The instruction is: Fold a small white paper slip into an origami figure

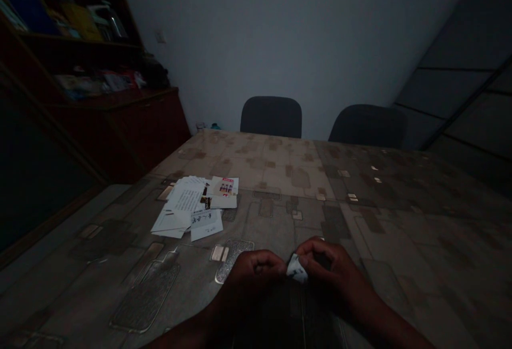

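Between my two hands, just above the near part of the table, is a small crumpled or folded piece of white paper (297, 270) with dark marks. My left hand (256, 272) is closed, its thumb and forefinger pinched at the paper's left edge. From the other side my right hand (330, 266) pinches the paper between thumb and fingers. Farther off to the left lies a loose pile of printed cards and paper sheets (184, 200). One card (206, 225) with dark handwriting-style characters lies at its front, and another (226, 186) bears a red-topped picture.
A patterned cloth covers the table (280, 216). Two dark chairs, one at the middle (271, 116) and one at the right (368, 124), stand behind the far edge. At left is a wooden cabinet (148, 125) with filled shelves. The room is dim.
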`<state>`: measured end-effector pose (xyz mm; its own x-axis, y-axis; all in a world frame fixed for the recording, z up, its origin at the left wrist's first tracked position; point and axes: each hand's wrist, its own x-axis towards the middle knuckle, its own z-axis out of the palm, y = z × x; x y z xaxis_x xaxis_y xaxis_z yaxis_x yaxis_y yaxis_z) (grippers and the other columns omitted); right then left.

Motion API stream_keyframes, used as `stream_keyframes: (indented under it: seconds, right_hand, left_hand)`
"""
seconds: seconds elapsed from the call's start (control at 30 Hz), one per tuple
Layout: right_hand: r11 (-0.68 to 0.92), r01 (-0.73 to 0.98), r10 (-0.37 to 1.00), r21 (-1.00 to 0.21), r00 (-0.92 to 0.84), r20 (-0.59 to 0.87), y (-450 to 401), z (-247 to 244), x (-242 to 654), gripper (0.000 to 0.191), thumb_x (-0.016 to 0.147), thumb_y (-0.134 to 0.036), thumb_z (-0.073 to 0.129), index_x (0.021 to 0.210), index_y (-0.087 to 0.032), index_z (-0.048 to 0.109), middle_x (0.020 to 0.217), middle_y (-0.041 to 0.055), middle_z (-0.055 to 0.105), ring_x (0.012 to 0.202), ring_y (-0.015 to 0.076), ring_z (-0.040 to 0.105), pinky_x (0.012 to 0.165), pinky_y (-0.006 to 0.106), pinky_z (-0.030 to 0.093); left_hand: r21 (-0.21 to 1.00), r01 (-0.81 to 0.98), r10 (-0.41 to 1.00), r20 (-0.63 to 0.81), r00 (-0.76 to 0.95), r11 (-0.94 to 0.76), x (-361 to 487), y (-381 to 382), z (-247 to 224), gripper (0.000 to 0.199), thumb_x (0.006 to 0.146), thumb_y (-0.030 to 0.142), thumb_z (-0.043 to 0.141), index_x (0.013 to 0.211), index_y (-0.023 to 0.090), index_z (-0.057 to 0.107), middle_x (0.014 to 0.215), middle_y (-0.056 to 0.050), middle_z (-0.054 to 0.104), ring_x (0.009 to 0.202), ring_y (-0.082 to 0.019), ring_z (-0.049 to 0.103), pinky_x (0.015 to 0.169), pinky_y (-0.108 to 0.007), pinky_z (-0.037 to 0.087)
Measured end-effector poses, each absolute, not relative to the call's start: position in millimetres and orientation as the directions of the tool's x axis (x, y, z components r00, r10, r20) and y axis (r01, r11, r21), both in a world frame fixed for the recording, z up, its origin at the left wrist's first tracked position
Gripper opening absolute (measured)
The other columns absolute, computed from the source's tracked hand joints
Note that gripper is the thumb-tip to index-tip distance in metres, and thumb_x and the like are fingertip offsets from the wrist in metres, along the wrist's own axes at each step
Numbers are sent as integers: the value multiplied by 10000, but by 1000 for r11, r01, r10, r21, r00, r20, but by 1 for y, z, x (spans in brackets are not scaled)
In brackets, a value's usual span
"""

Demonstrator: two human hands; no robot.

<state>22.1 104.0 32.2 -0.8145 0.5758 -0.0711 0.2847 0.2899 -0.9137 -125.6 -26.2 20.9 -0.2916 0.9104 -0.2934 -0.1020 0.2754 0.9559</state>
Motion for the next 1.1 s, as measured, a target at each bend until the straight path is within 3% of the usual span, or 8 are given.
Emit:
stream_keyframes:
  seconds: [0.1,0.37,0.57,0.67,0.8,0.93,1.1]
  right_hand:
    - [324,281,563,-903,-824,-55,104,32,22,204,837,-358,581,769,-189,673,711,17,591,689,176,526,627,287,371]
    - [392,235,491,-889,-871,-14,110,28,22,183,841,-330,572,854,-206,705,702,20,595,703,192,550,665,318,384]
    - [484,194,465,-853,-883,62,111,23,25,133,884,-316,592,821,-212,647,749,12,616,761,196,570,694,317,396]
    - [672,90,378,-735,-895,236,111,24,23,109,909,-255,586,814,-211,614,823,15,640,829,194,564,777,341,385]
    - [840,-53,213,-540,-883,418,114,23,21,147,947,-225,533,807,-207,576,783,1,626,769,170,540,773,344,363]
    - [871,-67,150,-487,-907,394,121,18,26,144,979,-245,481,865,-206,561,805,13,613,779,175,524,783,355,360]
    - [883,-60,134,-465,-918,373,128,10,33,237,1007,-330,408,877,-206,563,881,40,570,858,196,507,775,351,365]
  left_hand:
    - [956,-73,910,-293,-295,284,-125,-27,21,238,752,358,616,690,130,642,586,47,491,561,-109,417,536,-221,301]
    - [970,212,947,-47,-318,120,-124,-29,3,140,797,199,613,692,150,691,657,13,614,603,-116,524,584,-220,378]
    - [951,306,939,59,-340,51,-122,-29,4,82,785,223,670,745,156,698,676,-1,633,602,-125,551,564,-220,390]
    - [834,550,908,271,-319,-56,-124,-31,1,88,806,154,621,735,165,672,689,-4,626,614,-126,555,579,-226,391]
    - [559,814,874,463,-151,-155,-128,-34,-5,219,873,116,484,714,179,619,656,0,591,608,-135,539,571,-236,383]
    - [551,818,883,451,-127,-164,-133,-33,-5,204,909,128,464,767,185,599,709,-8,610,660,-147,564,601,-245,409]
    - [558,819,915,387,-112,-136,-136,-32,-2,58,858,156,589,901,193,603,853,-33,637,796,-189,584,663,-273,435]
